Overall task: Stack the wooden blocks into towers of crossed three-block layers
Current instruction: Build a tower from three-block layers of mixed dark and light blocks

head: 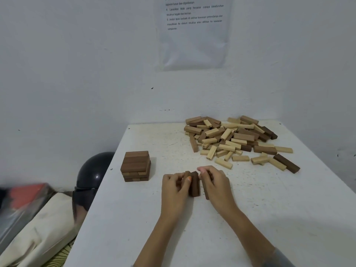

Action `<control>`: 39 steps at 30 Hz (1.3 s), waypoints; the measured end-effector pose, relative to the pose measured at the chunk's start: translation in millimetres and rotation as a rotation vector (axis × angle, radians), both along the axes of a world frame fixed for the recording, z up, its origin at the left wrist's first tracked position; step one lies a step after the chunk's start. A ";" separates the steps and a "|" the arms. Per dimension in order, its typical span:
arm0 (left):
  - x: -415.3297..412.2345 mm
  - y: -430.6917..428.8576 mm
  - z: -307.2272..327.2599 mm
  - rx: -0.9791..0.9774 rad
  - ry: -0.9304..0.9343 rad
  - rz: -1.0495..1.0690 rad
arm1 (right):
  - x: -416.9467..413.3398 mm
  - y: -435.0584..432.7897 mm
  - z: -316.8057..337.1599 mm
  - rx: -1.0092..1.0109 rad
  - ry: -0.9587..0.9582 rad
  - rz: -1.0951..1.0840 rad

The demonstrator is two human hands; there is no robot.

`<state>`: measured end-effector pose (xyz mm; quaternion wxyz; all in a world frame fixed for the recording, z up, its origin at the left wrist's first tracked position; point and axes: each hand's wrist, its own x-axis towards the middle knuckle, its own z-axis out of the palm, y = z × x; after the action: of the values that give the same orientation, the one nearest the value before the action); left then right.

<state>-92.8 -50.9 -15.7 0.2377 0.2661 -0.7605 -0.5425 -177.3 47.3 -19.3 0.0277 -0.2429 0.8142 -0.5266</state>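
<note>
A short tower [135,166] of brown blocks stands on the white surface [192,228], close to its left edge. Its top layer is three blocks laid side by side, and the layers under it run crosswise, with paler block ends showing on the front face.

Right of the tower and a little nearer the person, both hands meet over a few dark blocks [195,185] that rest on the surface with their long sides together. The left hand [174,186] has its fingers curled round the blocks on the side facing the tower, and its thumb lies against the top of one. The right hand [215,184] is clamped on them from the far side, fingers bent over the top; one block edge shows under its palm. How many blocks the hands hold cannot be told for certain, as the fingers cover part of them.

Farther right of the tower and beyond it, by the wall, lies a loose pile [237,139] of pale and brown blocks, some overlapping, with a few stray ones spread out on the side toward the hands.

Left of the tower, off the surface and lower, sits a dark helmet [92,176], with a pale cloth [38,228] below it. On the wall [77,74] above and right of the tower hangs a printed sheet [192,31].
</note>
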 end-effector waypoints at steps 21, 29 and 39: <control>22.9 -46.0 7.9 -0.364 -0.195 -0.458 | -28.3 54.3 27.2 0.381 -0.156 0.592; 22.0 -48.0 -3.8 -0.494 -0.163 -0.433 | -28.9 46.8 17.5 0.296 -0.084 0.572; 22.6 -46.1 -1.7 -0.535 -0.152 -0.433 | -15.3 39.2 11.0 0.212 -0.006 0.481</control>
<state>-70.2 -97.0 -17.4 0.1211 0.0668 -0.9300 -0.3404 -192.6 86.4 -8.3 0.1797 -0.4237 0.7837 -0.4172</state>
